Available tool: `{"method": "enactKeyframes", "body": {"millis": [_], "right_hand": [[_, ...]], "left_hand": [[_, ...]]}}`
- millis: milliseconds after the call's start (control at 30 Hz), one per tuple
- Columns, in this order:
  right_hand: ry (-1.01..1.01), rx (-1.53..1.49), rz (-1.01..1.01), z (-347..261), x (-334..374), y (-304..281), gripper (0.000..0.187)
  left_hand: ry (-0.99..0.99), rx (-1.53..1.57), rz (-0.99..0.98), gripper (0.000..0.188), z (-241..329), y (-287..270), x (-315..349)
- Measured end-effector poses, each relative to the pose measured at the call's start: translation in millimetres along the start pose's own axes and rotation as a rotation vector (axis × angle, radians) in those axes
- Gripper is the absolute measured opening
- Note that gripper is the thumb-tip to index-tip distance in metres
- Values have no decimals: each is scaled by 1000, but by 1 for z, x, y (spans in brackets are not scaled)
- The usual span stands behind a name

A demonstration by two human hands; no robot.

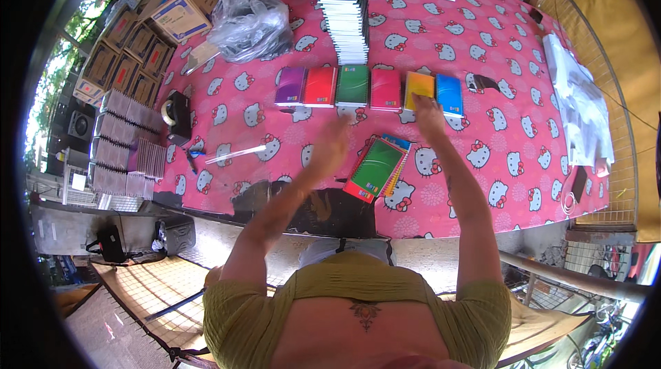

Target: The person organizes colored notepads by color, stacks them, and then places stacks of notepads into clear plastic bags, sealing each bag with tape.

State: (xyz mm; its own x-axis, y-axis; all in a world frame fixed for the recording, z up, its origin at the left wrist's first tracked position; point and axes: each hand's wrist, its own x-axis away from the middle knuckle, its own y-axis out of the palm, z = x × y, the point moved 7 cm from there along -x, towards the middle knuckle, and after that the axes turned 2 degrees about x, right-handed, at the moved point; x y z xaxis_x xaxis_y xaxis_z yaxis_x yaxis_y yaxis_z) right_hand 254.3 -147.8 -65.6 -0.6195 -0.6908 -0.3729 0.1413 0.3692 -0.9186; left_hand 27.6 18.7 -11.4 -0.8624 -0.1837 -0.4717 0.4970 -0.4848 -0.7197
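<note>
Six-colour spiral notebooks lie in a row across the table: purple (pixel 290 86), red (pixel 320 87), green (pixel 353 85), pinkish red (pixel 385 88), yellow (pixel 421 82) and blue (pixel 449 95). At the near edge of the yellow notebook is my right hand (pixel 429 116), its fingers bent and closed on that edge. My left hand (pixel 332 143) hovers below the green notebook, smeared by motion, so its fingers cannot be made out. Between my forearms sits a fanned small pile, a green notebook (pixel 378 168) on top with red, yellow and blue ones showing beneath.
Behind the row rises a tall notebook stack (pixel 346 25) with a green cover on top. Crumpled clear plastic (pixel 252 23), a black tape dispenser (pixel 177 118) and stacked spiral-bound books (pixel 124 142) occupy the left. White plastic sheets (pixel 577 104) lie right. Another person's hand shows at the far edge.
</note>
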Motion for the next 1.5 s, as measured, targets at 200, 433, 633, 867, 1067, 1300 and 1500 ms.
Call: {"method": "enactKeyframes", "body": {"millis": [200,433,633,867,1067,1300,1500], "right_hand": [[188,-979,179,-52,23,-73,25],[-176,-852,-136,-91,94,-31,45],[283,-947,-53,-68,41,-3,45],[-284,-228,116,-171,-57,27,34],[14,-408,135,-132,-13,-86,27],[73,-701,150,-140,166,-81,23],[1156,-1454,-102,-101,165,-18,45]], "left_hand": [[-54,-509,-51,43,-135,-44,6],[335,5,132,31,66,-66,31],[125,70,-142,40,44,-17,66],[-139,-679,34,40,-185,-86,15],[-399,-79,227,32,-102,-149,10],[250,13,-31,30,76,-33,74],[-413,229,-67,36,-3,15,52]]}}
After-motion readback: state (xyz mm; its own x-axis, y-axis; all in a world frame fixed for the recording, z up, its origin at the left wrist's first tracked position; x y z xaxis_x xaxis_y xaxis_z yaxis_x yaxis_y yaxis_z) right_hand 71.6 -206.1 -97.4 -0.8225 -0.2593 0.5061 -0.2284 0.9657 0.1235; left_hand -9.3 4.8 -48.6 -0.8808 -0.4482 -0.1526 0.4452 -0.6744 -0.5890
